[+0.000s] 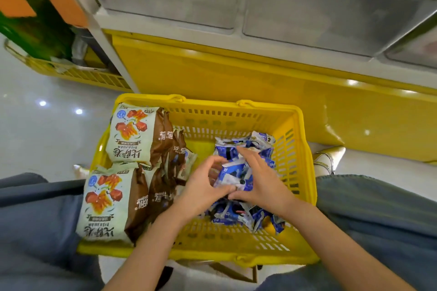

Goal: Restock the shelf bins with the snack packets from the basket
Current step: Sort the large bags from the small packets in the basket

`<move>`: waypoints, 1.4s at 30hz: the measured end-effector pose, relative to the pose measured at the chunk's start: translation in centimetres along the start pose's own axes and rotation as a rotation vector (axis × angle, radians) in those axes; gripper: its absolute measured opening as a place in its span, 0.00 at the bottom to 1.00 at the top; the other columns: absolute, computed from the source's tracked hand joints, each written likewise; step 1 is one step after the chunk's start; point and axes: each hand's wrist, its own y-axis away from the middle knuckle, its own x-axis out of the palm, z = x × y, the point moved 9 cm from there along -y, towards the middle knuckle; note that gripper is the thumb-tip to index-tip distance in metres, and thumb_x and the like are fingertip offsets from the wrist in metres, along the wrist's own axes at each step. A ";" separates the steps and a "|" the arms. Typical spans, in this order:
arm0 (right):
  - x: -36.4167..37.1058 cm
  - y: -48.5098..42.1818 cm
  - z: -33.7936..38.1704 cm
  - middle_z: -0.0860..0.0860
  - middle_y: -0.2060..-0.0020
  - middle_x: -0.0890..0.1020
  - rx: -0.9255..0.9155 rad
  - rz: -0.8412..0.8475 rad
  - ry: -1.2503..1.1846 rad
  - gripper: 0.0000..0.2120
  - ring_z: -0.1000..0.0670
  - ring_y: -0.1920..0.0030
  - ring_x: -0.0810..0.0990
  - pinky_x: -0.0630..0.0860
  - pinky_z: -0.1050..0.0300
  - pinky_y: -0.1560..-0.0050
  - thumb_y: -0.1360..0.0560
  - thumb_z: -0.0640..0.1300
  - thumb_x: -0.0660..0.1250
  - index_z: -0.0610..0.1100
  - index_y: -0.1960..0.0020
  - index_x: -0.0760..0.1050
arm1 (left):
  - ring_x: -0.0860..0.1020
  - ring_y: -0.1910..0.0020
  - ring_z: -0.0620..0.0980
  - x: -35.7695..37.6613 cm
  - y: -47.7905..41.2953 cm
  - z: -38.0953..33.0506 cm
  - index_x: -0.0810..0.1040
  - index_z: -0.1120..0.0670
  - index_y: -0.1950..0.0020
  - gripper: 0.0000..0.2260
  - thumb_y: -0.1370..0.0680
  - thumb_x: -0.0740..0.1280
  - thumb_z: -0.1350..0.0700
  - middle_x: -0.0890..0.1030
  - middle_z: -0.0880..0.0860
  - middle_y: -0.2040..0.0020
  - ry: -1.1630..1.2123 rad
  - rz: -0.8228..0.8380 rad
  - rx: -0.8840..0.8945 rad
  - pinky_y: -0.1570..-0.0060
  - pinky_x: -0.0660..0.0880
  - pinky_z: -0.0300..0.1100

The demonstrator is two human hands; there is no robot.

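A yellow plastic basket [300, 172] sits in front of me between my knees. Its right half holds a heap of small blue-and-white snack packets [250, 146]. Its left half holds several cream-and-brown snack bags [132, 134] standing on edge. My left hand [203, 189] and my right hand [262, 182] are both in the basket, and together they grip a bunch of the blue-and-white packets [234, 175] from either side. Clear plastic shelf bins [307, 12] run across the top of the view above a yellow shelf front [212, 71].
My knees in blue trousers flank the basket on both sides. A second yellow basket [78, 73] with green and grey goods stands at the left on the glossy floor [35, 125]. A light shoe [328, 156] shows right of the basket.
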 end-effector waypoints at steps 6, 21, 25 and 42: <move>0.5 2.2 -1.8 0.56 0.44 0.77 0.096 0.096 -0.004 0.32 0.54 0.46 0.76 0.72 0.63 0.51 0.37 0.56 0.77 0.52 0.37 0.69 | 0.75 0.44 0.40 2.5 2.7 -1.1 0.69 0.44 0.45 0.15 0.26 0.69 0.58 0.75 0.44 0.44 -0.143 0.099 0.048 0.44 0.72 0.34; 2.9 -0.5 -2.0 0.51 0.32 0.66 0.100 0.174 0.586 0.26 0.50 0.31 0.63 0.61 0.57 0.32 0.22 0.53 0.62 0.49 0.28 0.59 | 0.70 0.40 0.51 -22.0 5.8 -0.5 0.70 0.56 0.36 0.13 0.20 0.57 0.58 0.70 0.54 0.41 -0.388 -0.731 0.048 0.41 0.67 0.45; 7.4 -3.3 0.9 0.50 0.31 0.65 -0.004 0.273 0.388 0.22 0.50 0.31 0.65 0.63 0.57 0.33 0.20 0.49 0.59 0.47 0.28 0.60 | 0.71 0.38 0.55 -22.8 4.9 6.5 0.67 0.57 0.32 0.16 0.19 0.55 0.55 0.71 0.57 0.36 -0.225 -0.580 -0.276 0.39 0.67 0.47; 19.8 -8.4 -4.6 0.46 0.36 0.72 0.130 0.810 0.458 0.32 0.44 0.38 0.72 0.72 0.52 0.41 0.30 0.58 0.70 0.46 0.32 0.66 | 0.79 0.60 0.37 -21.4 3.9 9.8 0.71 0.44 0.50 0.09 0.19 0.52 0.46 0.80 0.45 0.58 0.081 -0.590 -0.325 0.61 0.73 0.35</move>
